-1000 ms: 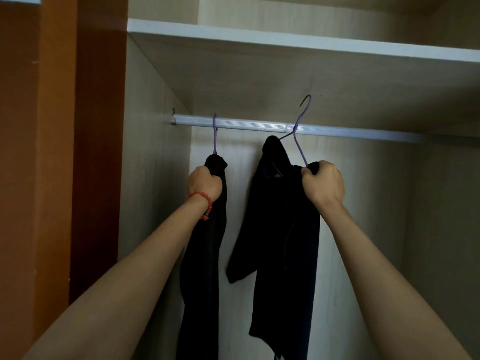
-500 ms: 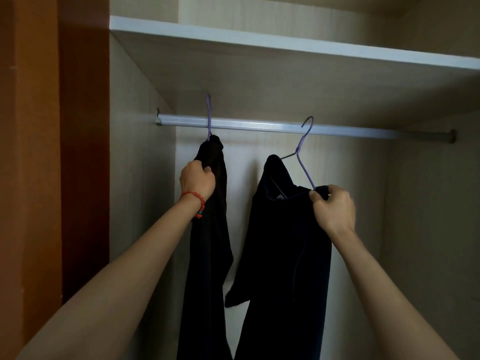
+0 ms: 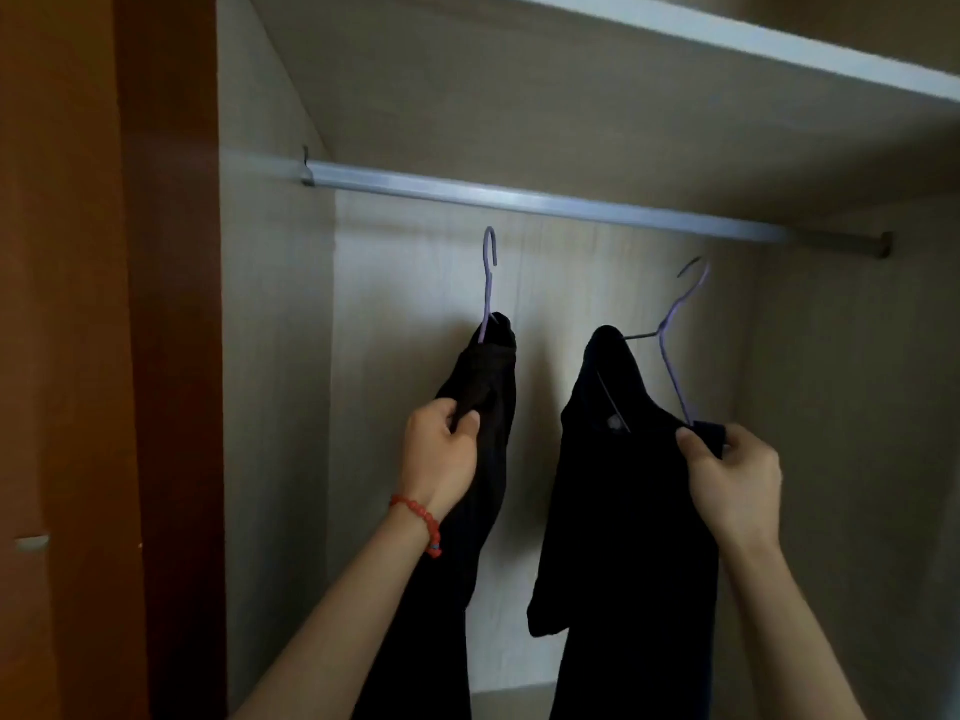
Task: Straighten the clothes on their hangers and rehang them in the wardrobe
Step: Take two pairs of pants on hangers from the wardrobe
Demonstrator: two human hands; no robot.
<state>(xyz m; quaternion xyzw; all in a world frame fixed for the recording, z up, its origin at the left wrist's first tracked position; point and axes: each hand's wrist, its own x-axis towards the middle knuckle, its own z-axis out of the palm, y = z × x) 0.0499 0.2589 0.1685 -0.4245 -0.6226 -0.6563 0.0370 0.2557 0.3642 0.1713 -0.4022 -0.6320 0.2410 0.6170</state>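
Note:
Two dark garments hang on purple wire hangers, both held below the silver wardrobe rail (image 3: 519, 197) and clear of it. My left hand (image 3: 441, 454) grips the left dark garment (image 3: 483, 376) just under its purple hanger (image 3: 489, 272). My right hand (image 3: 732, 480) pinches the shoulder of the right dark garment (image 3: 623, 485) at the end of its purple hanger (image 3: 678, 330). That garment sits crooked, bunched toward the hanger's left arm, with bare wire showing on the right arm.
A shelf (image 3: 727, 28) runs above the rail. The wardrobe's left wall (image 3: 270, 356) and back panel (image 3: 545, 283) are pale wood. An orange-brown door (image 3: 78, 356) stands at the left. A red bead bracelet (image 3: 421, 517) is on my left wrist.
Both hangers have come off the rail and dropped below it. The left hanger was hooked on the rail a second ago; now its hook hangs free in my hand.

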